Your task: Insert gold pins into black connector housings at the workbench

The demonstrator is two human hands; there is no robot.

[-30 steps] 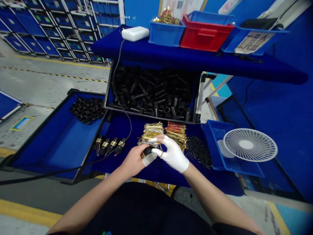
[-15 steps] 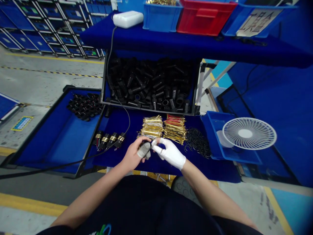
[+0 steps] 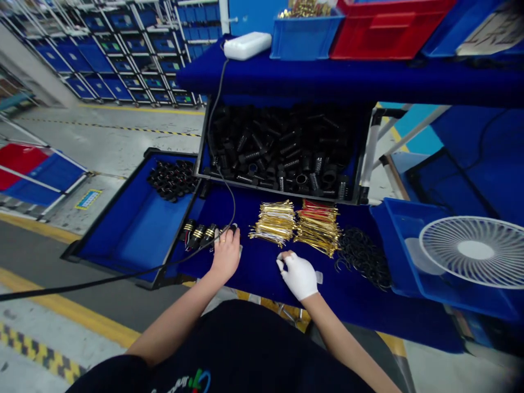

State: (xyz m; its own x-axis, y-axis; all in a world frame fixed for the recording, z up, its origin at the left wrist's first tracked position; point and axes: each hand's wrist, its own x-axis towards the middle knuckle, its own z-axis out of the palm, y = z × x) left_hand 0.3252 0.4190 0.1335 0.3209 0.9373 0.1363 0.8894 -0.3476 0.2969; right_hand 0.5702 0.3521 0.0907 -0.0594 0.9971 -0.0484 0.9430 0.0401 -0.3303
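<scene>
Left hand point(image 3: 226, 256) curled at end of black connector row point(image 3: 200, 236), left of gold wire bundles point(image 3: 274, 222); grip contents hidden. Gloved right hand point(image 3: 298, 275) open, empty, below bundles. Risk: black cable point(image 3: 234, 204) snagging left hand, dragging connectors out of line.

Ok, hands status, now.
Left hand gripping black connector; right hand gloved, holding nothing visible, near gold wire bundle; cable running past left hand.

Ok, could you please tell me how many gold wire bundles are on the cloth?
2: the left gold wire bundle and the red-tipped bundle, side by side on the blue cloth, ahead of the right hand.
</scene>
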